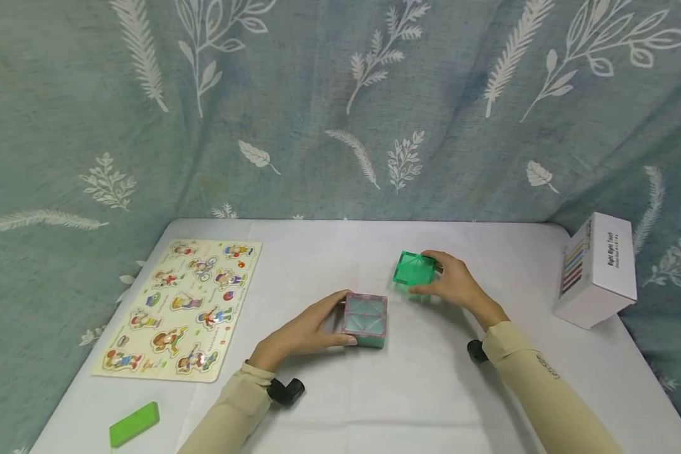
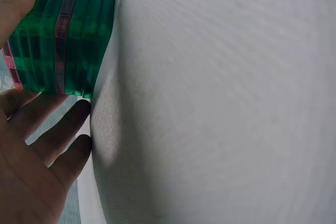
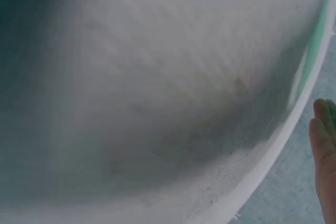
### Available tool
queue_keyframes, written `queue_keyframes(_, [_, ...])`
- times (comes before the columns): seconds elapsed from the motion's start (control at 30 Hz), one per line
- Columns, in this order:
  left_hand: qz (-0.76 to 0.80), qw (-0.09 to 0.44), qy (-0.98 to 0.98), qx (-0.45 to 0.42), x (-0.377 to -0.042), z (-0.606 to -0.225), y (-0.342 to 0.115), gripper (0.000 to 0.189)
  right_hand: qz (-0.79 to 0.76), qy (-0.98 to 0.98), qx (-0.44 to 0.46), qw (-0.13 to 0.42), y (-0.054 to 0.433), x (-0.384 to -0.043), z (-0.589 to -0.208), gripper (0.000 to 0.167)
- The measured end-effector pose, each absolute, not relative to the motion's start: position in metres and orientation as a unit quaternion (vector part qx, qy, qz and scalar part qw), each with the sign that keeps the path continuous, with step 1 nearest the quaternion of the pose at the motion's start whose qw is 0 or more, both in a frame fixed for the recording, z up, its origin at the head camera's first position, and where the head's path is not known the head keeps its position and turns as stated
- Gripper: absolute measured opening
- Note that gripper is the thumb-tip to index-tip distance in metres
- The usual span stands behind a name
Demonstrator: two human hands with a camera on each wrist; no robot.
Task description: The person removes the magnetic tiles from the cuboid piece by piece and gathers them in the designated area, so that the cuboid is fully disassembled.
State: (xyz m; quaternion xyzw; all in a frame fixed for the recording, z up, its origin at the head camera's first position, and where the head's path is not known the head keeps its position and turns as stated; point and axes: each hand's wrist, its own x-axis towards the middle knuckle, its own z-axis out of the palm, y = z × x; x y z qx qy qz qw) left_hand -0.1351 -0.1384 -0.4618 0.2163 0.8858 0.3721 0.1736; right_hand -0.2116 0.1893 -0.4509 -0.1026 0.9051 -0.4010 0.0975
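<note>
- A leaf-patterned curtain [image 1: 295,126] hangs behind and around the work.
- The white-covered table [image 1: 420,378] bears everything. The step in hand looks like handling one square piece apart from its stack. The next move, as I judge it, calls for a level grip on that piece and a steady hold on the stack, so that edges and corners stay square.
- The puzzle board [image 1: 224,340] lies flat at the left, its picture pieces [image 1: 186,302] apparently seated in their places.
- The white box [image 1: 596,271] stands near the right edge of the table; it looks closed, and its contents cannot be told.
- The left hand [image 1: 303,328] grips the stack, thumb along the near side and fingers along the far side; in the left wrist view two fingers extend below it.
- The right hand [image 1: 454,280] holds the single piece at its edge between thumb and fingers; the right wrist view misses this contact.
- The stack of square tiles [image 1: 365,318] sits mid-table, pink-rimmed on top, with green layers and a pink band at the side.
- The green tile [image 1: 413,269] is beyond the stack and to its right, apart from it, seemingly tilted.
- A green block [image 1: 134,424] lies below the board, away from both hands.
</note>
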Motion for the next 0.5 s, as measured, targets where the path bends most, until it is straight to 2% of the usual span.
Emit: queue_keyframes(0.5, [0.376,0.178,0.882,0.220,-0.131,-0.462,-0.143,0.096,-0.316,0.930,-0.151,0.106,0.181,-0.254,-0.455,0.092])
